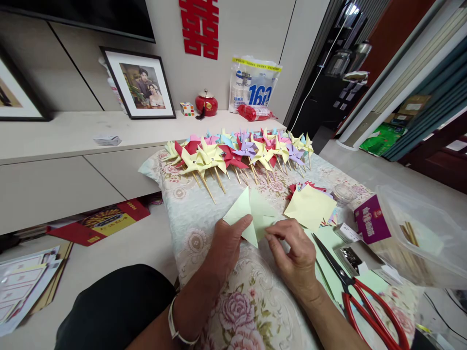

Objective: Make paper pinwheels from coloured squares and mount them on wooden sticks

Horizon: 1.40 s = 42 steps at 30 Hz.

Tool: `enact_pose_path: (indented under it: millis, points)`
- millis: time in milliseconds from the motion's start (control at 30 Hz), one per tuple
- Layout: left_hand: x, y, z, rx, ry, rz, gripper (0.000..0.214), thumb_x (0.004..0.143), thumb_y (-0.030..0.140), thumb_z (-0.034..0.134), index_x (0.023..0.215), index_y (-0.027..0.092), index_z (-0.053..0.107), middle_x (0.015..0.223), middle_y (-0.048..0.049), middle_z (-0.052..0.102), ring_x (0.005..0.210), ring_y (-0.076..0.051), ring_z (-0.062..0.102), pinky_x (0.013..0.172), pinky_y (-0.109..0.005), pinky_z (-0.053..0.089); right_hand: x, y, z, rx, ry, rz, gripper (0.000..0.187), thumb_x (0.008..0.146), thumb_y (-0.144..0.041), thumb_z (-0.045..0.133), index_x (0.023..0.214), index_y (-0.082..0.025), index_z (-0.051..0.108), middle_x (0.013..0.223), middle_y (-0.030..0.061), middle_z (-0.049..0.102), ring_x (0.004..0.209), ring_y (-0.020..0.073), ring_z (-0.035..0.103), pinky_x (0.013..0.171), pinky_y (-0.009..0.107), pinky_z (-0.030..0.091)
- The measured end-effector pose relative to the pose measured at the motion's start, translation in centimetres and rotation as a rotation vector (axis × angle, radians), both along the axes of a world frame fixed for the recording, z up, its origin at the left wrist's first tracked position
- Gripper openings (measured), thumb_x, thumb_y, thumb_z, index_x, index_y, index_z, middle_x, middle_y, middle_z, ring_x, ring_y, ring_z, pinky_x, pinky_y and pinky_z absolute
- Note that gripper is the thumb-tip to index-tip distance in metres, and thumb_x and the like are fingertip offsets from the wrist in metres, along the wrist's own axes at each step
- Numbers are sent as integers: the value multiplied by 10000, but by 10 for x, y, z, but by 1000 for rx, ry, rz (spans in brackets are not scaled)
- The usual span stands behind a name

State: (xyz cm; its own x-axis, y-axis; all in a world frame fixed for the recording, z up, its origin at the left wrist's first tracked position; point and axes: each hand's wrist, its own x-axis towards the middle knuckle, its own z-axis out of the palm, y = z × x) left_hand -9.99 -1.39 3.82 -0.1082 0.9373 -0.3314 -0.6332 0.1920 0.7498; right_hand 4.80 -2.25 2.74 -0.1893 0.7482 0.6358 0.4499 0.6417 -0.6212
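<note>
Both hands work a pale green paper square (251, 214) cut into pointed flaps, held just above a floral tablecloth (233, 301). My left hand (226, 248) pinches the paper's left flap with thumb on top. My right hand (292, 253) pinches the paper's lower right edge between thumb and fingertips. A row of finished paper pinwheels (237, 153) on wooden sticks lies along the far side of the cloth. A stack of coloured paper squares (310, 206), pale yellow on top, lies just right of the hands.
Red-handled scissors (361, 301) lie to the right of my right hand. A purple box (370, 223) and a clear plastic tub (419, 233) with sticks stand at right. A low cabinet (73, 136) with a framed photo (140, 85) runs behind. Papers lie on the floor at left.
</note>
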Motion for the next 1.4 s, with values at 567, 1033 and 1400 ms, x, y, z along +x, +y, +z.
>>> enact_pose_path:
  millis: [567, 1033, 1400]
  points:
    - [2, -1, -4, -7, 141, -44, 130, 629, 254, 759, 670, 186, 656, 599, 18, 619, 550, -137, 509, 514, -248, 394, -3, 3, 1, -90, -139, 100, 160, 920, -146, 568, 951, -218, 708, 837, 57, 629, 800, 197, 614, 689, 312, 495]
    - [4, -6, -3, 13, 409, -70, 260, 667, 272, 656, 478, 199, 492, 472, 42, 471, 500, -117, 405, 507, -249, 338, -5, 6, -2, -529, 133, 10, 186, 816, -289, 649, 660, -194, 614, 623, -34, 503, 544, 118, 436, 527, 252, 320]
    - [4, -9, -8, 38, 489, -127, 304, 703, 316, 634, 494, 211, 439, 461, 52, 395, 488, -111, 352, 489, -257, 279, -5, 8, -2, -773, 307, 7, 246, 748, -389, 694, 649, -190, 590, 560, -54, 440, 538, 113, 345, 526, 257, 266]
